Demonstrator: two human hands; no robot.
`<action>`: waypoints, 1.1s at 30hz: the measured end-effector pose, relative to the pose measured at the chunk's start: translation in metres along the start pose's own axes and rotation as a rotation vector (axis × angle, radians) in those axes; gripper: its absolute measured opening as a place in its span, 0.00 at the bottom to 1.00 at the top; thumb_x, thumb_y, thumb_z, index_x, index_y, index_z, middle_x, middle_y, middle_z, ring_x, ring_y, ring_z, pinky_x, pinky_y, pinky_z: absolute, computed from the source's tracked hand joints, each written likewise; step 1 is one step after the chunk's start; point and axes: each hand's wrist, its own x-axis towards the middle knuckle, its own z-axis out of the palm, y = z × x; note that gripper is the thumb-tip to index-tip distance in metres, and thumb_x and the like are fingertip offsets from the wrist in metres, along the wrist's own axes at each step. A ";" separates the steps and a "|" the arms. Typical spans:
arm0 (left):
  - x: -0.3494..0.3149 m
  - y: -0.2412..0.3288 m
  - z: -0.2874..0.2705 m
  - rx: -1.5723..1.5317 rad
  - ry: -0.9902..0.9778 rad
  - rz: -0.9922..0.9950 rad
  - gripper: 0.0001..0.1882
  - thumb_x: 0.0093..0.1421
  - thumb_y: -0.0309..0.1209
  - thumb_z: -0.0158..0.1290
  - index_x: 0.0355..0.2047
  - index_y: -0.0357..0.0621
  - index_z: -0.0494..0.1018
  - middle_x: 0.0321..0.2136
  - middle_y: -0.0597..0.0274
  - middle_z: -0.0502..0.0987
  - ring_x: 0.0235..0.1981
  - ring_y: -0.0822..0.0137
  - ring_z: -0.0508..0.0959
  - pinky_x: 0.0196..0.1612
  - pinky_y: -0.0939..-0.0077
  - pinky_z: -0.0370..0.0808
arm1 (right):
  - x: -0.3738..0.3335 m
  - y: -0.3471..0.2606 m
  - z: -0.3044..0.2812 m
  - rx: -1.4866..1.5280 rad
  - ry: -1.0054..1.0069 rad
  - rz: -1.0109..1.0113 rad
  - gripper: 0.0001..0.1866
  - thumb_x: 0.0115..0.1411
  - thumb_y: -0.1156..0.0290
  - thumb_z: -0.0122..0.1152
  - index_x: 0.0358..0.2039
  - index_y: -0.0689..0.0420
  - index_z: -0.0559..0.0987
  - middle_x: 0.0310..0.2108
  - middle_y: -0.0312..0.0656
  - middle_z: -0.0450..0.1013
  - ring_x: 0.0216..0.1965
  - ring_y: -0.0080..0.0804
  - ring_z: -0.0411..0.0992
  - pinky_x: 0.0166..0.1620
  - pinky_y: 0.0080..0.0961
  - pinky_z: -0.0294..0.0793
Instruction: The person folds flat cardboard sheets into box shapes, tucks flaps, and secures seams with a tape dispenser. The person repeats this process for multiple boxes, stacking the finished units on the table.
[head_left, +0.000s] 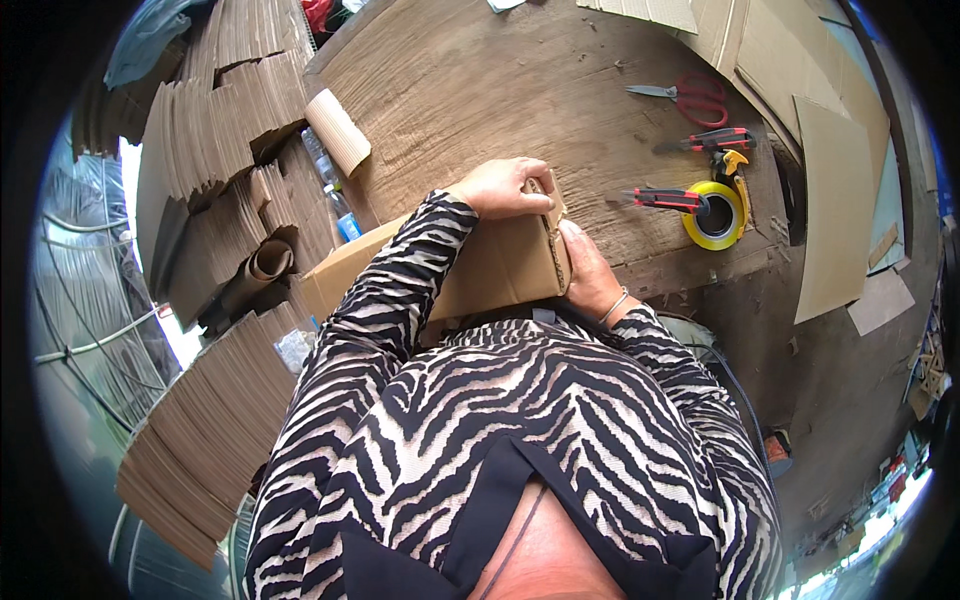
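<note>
A long brown cardboard box lies at the near edge of the wooden table, close against my body. My left hand reaches over its top, with the fingers curled onto the flap at the box's right end. Along that same end, my right hand grips the edge with its thumb up; its other fingers are partly hidden. The corrugated edge of the end shows between my two hands. My left forearm covers part of the box's upper face.
To the right on the table lie red-handled scissors, a red-and-black utility knife, another cutter and a yellow tape roll. Stacked cardboard fills the left side. A cardboard roll and plastic bottle are nearby. Flat sheets lie far right.
</note>
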 end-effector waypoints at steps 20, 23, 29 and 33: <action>-0.017 0.007 0.009 0.148 0.110 -0.114 0.27 0.52 0.56 0.52 0.44 0.54 0.79 0.47 0.54 0.76 0.49 0.54 0.77 0.51 0.59 0.74 | -0.019 0.007 0.003 -0.326 -0.049 0.040 0.57 0.43 0.57 0.77 0.66 0.64 0.53 0.63 0.59 0.56 0.65 0.56 0.55 0.65 0.40 0.58; -0.012 0.012 0.004 0.173 0.131 -0.081 0.27 0.53 0.54 0.51 0.45 0.49 0.78 0.45 0.52 0.79 0.48 0.55 0.78 0.50 0.60 0.74 | -0.005 -0.069 -0.011 -0.534 0.089 -0.168 0.60 0.41 0.60 0.78 0.67 0.62 0.50 0.67 0.61 0.48 0.67 0.58 0.49 0.66 0.43 0.55; -0.004 0.002 0.011 0.045 0.325 -0.087 0.26 0.63 0.48 0.42 0.52 0.41 0.68 0.45 0.44 0.77 0.48 0.48 0.77 0.50 0.57 0.73 | 0.033 -0.112 -0.021 -0.620 -0.294 -0.012 0.69 0.34 0.62 0.81 0.69 0.60 0.40 0.68 0.62 0.41 0.68 0.61 0.46 0.66 0.43 0.57; -0.018 0.012 0.005 0.141 0.262 -0.058 0.22 0.62 0.41 0.42 0.48 0.46 0.77 0.49 0.53 0.78 0.52 0.55 0.76 0.54 0.63 0.73 | 0.044 -0.126 -0.020 -0.765 -0.374 0.049 0.76 0.30 0.58 0.82 0.69 0.60 0.36 0.69 0.63 0.36 0.69 0.60 0.44 0.67 0.41 0.56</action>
